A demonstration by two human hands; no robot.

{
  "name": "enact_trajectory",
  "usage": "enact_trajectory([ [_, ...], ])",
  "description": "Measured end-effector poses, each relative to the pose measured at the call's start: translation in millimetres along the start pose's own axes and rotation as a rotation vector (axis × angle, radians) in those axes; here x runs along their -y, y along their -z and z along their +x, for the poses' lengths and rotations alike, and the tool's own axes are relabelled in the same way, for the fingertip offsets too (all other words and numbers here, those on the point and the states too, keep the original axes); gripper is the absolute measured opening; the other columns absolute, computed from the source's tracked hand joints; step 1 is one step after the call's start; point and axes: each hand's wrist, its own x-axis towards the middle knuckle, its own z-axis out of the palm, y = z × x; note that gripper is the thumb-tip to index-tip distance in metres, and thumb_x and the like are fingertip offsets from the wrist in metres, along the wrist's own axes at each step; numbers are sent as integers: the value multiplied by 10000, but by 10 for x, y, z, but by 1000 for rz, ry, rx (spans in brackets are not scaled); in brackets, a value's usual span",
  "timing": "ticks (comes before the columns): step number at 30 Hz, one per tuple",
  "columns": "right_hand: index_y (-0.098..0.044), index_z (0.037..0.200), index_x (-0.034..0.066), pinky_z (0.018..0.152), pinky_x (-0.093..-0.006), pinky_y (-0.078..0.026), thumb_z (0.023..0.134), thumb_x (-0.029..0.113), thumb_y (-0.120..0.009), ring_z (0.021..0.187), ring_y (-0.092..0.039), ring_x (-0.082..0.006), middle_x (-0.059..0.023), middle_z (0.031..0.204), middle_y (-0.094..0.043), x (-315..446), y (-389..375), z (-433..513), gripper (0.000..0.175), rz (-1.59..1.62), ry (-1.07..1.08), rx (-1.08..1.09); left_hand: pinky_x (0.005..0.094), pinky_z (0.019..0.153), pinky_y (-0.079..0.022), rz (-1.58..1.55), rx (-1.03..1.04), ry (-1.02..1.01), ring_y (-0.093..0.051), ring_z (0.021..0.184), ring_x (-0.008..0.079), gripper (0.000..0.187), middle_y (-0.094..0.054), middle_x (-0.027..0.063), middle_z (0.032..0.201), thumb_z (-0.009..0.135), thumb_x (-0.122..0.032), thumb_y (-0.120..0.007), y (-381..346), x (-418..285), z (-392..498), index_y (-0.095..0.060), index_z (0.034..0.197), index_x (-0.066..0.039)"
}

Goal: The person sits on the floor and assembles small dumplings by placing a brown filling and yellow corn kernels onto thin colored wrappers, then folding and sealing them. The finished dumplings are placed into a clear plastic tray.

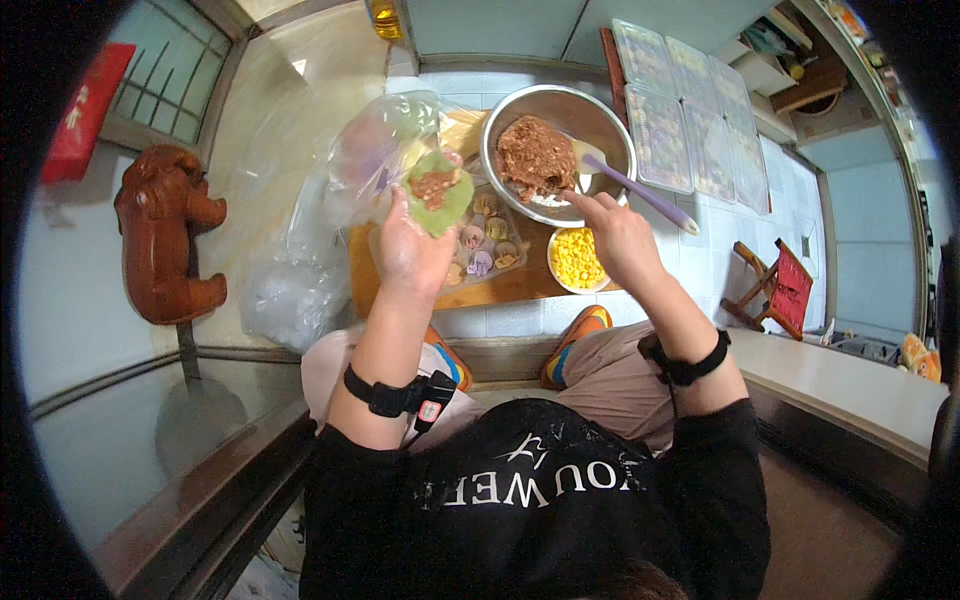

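On the palm of my left hand [418, 251] lies a green dumpling wrapper [454, 202], held from below. Minced meat filling [431, 189] is spread over its middle. My right hand [622, 236] is over the near rim of a steel bowl [491, 176], index finger extended and nothing visible in its grasp. A mound of minced meat [534, 154] fills the bowl's left side. Beside it rests a spatula with a purple handle [649, 196], leaning across the right rim. Just left of my right hand stands a white bowl of yellow corn kernels [576, 259].
A clear plastic tray with several coloured dumplings [480, 262] sits on a low wooden table [525, 289]. Plastic bags [375, 150] with coloured contents lie at left. Lidded clear boxes [660, 135] are at back right. A small folding stool [784, 289] stands on the right.
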Motion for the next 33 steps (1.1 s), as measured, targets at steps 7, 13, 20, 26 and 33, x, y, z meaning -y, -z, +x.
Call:
enact_trajectory([
  [7,-605,1089,111,678,-402,-497,759,50,-465,771,-621,-313,-151,838,-628,-394,-350,380,363,-164,-55,231,389,1052,-299,77,-51,67,-409,1215,273,498,-447,168,1282,980,-284,-129,22,102,78,-340,1295,38],
  [13,-616,1079,124,678,-424,-502,743,55,-476,746,-626,-331,-166,794,-637,-376,-479,459,371,-109,-63,263,384,1047,-305,93,-69,97,-419,1205,269,504,-457,172,1272,980,-289,-130,16,149,136,-348,1290,44],
  [20,-609,1099,87,636,-375,-476,814,131,-522,666,-608,-259,-148,720,-620,-639,-707,638,301,252,-96,325,387,1040,-311,89,-88,117,-414,1208,269,510,-450,165,1283,981,-301,-136,12,172,147,-350,1291,43],
  [26,-563,1144,23,491,-164,-286,927,128,-433,550,-381,-16,68,618,-443,-673,-354,652,273,1166,-467,584,383,1039,-311,70,-60,84,-417,1207,261,510,-457,158,1277,981,-307,-137,9,157,145,-362,1285,35],
  [33,-570,1152,56,612,-260,-442,885,46,-470,662,-540,-119,-44,728,-568,-59,68,246,285,910,-77,184,395,1049,-289,-4,22,43,-392,1227,258,504,-419,151,1313,981,-321,-147,-42,165,89,-330,1307,17],
])
